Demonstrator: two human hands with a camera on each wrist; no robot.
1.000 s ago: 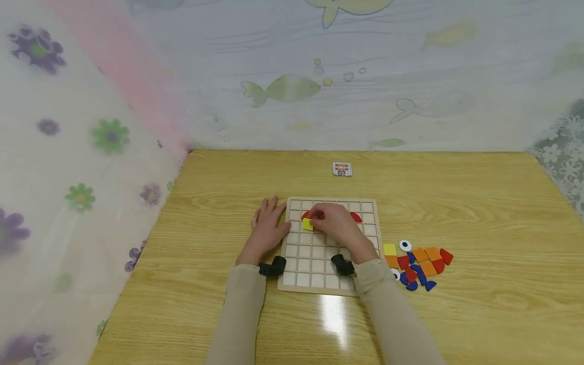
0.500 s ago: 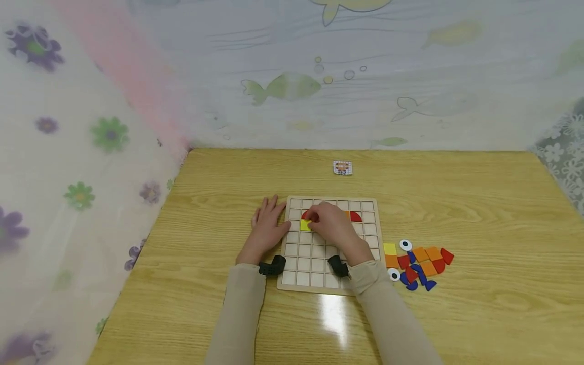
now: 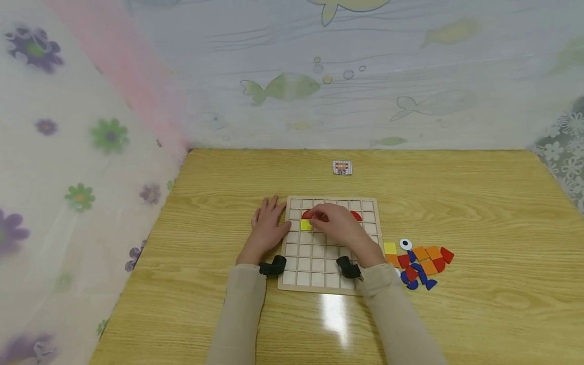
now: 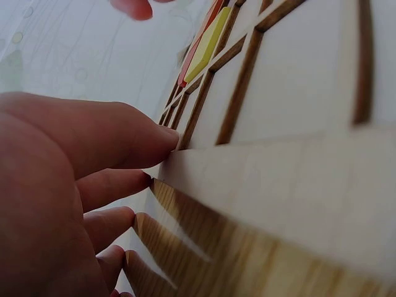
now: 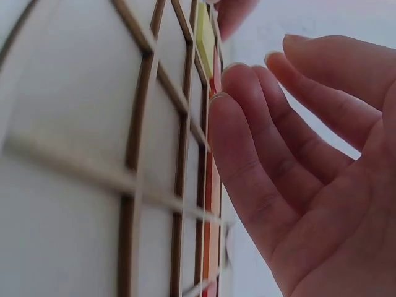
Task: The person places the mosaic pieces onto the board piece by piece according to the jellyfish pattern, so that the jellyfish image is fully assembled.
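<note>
A wooden grid board [image 3: 304,265] lies in front of me. My left hand [image 3: 266,229] is spread at its left side, thumb on the frame and fingertips on the table in the left wrist view. Over the upper rows hovers my right hand [image 3: 339,227]; its fingers [image 5: 238,139] are loosely bent with nothing between them. Beside its fingertips a yellow square tile [image 3: 305,225] lies in a cell, below a red curved tile [image 3: 306,215]. A second red curved tile [image 3: 356,216] shows past the right hand. An orange strip of tile [image 5: 215,192] appears beneath it in the right wrist view.
Right of the board lie loose tiles: a yellow square [image 3: 390,248], orange squares [image 3: 429,267], red pieces [image 3: 446,255] and blue curved pieces [image 3: 431,285]. A white eye disc [image 3: 405,245] lies among them. A small picture card [image 3: 342,168] sits near the wall.
The yellow tile was tilted in the right hand's pinch and now lies flat in its cell. The right hand has loosened and shifted slightly right. The left hand stays still.
</note>
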